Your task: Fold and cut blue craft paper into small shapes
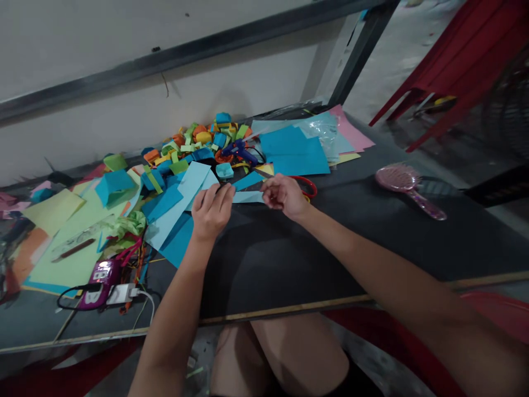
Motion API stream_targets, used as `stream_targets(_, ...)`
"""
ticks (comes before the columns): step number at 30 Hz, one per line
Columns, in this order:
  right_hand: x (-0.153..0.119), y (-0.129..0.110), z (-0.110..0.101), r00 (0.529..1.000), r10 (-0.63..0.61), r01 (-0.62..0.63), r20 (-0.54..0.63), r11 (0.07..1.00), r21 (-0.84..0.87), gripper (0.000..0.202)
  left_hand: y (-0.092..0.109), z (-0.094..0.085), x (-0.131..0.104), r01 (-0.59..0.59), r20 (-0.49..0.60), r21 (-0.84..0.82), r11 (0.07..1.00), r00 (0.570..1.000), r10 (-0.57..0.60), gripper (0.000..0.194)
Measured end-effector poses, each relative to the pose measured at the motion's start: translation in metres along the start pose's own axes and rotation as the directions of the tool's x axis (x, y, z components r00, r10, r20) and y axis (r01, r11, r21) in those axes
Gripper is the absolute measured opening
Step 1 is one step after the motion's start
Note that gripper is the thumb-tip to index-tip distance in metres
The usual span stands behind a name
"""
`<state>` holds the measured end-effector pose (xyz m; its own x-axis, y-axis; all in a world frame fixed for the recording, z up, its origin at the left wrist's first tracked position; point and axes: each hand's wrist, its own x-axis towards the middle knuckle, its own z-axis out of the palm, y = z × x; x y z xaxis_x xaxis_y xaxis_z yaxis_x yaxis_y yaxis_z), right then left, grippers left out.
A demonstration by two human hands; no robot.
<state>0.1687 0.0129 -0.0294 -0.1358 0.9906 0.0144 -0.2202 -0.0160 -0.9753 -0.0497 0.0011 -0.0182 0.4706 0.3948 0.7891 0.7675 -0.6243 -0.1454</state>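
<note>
One head-worn view faces forward and down, over lap (285, 353) and table (273, 264) to the wall (202, 99); left hand (212, 215) and right hand (287, 196) close, near centre.

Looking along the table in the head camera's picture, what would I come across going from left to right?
Purple gadget → white plug → left hand → light blue paper strip → right hand → pink hairbrush.
</note>
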Motion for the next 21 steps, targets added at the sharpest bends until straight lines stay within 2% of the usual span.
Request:
stream_targets(2,-0.002,-0.001,0.006,0.994,0.096,-0.101,0.053,0.99,0.099,0.053,0.004,-0.001,-0.001,-0.115,0.069,-0.063,0.991,0.991,0.119,0.033)
stream_targets(3,-0.002,-0.001,0.007,0.993,0.115,-0.118,0.041,0.988,0.102,0.051,0.004,-0.001,-0.002,-0.167,0.105,-0.104,0.98,0.978,0.178,0.036)
stream_targets(5,0.0,-0.002,0.007,0.992,0.126,-0.125,-0.02,0.991,0.038,0.045,0.004,0.001,-0.005,-0.216,0.175,-0.182,0.959,0.953,0.247,0.04)
stream_targets(6,0.001,-0.002,0.006,0.991,0.124,-0.124,-0.048,0.992,-0.005,0.043,0.004,0.002,-0.006,-0.199,0.202,-0.202,0.959,0.95,0.24,0.04)
stream_targets(8,0.003,0.0,0.004,0.992,0.096,-0.1,-0.085,0.994,-0.044,0.041,0.005,0.005,-0.007,-0.087,0.217,-0.196,0.977,0.968,0.13,0.036)
stream_targets(10,0.003,0.004,0.004,0.992,0.03,-0.033,-0.121,0.999,-0.016,0.04,0.01,0.008,-0.006,0.147,0.15,-0.167,0.975,0.981,-0.122,0.043)
stream_targets(11,0.003,0.006,0.005,0.99,-0.012,0.013,-0.142,1.0,0.006,0.04,0.014,0.01,-0.003,0.299,0.094,-0.175,0.938,0.954,-0.286,0.053)
stream_targets(12,0.003,0.008,0.006,0.986,-0.054,0.059,-0.159,0.998,0.026,0.04,0.019,0.011,-0.001,0.461,0.034,-0.214,0.861,0.884,-0.465,0.064)
stream_targets(13,0.002,0.009,0.007,0.98,-0.094,0.102,-0.174,0.994,0.042,0.039,0.024,0.012,0.003,0.591,0.001,-0.29,0.753,0.787,-0.617,0.073)
stream_targets(14,0.001,0.01,0.008,0.974,-0.128,0.14,-0.184,0.989,0.05,0.037,0.028,0.013,0.006,0.671,0.026,-0.4,0.624,0.689,-0.724,0.078)
stream_targets(15,0.0,0.011,0.009,0.969,-0.155,0.168,-0.191,0.984,0.053,0.035,0.031,0.015,0.008,0.717,0.108,-0.525,0.459,0.591,-0.799,0.077)
stream_targets(16,-0.001,0.012,0.011,0.966,-0.172,0.185,-0.195,0.981,0.05,0.033,0.033,0.017,0.01,0.727,0.242,-0.632,0.269,0.515,-0.822,0.074)
stream_targets(17,-0.002,0.011,0.012,0.964,-0.18,0.192,-0.196,0.981,0.041,0.032,0.034,0.02,0.01,0.713,0.382,-0.696,0.086,0.469,-0.796,0.069)
stream_targets(18,-0.003,0.011,0.012,0.963,-0.183,0.193,-0.197,0.981,0.028,0.031,0.033,0.023,0.01,0.688,0.484,-0.724,-0.052,0.452,-0.749,0.065)
stream_targets(19,-0.004,0.01,0.013,0.963,-0.183,0.19,-0.196,0.982,0.016,0.03,0.032,0.026,0.009,0.665,0.543,-0.734,-0.137,0.454,-0.706,0.062)
stream_targets(20,-0.004,0.009,0.013,0.963,-0.184,0.189,-0.198,0.982,0.008,0.029,0.029,0.029,0.008,0.651,0.56,-0.742,-0.164,0.465,-0.686,0.06)
stream_targets(21,-0.005,0.007,0.012,0.961,-0.19,0.194,-0.203,0.981,0.002,0.029,0.027,0.031,0.007,0.645,0.544,-0.751,-0.145,0.478,-0.69,0.058)
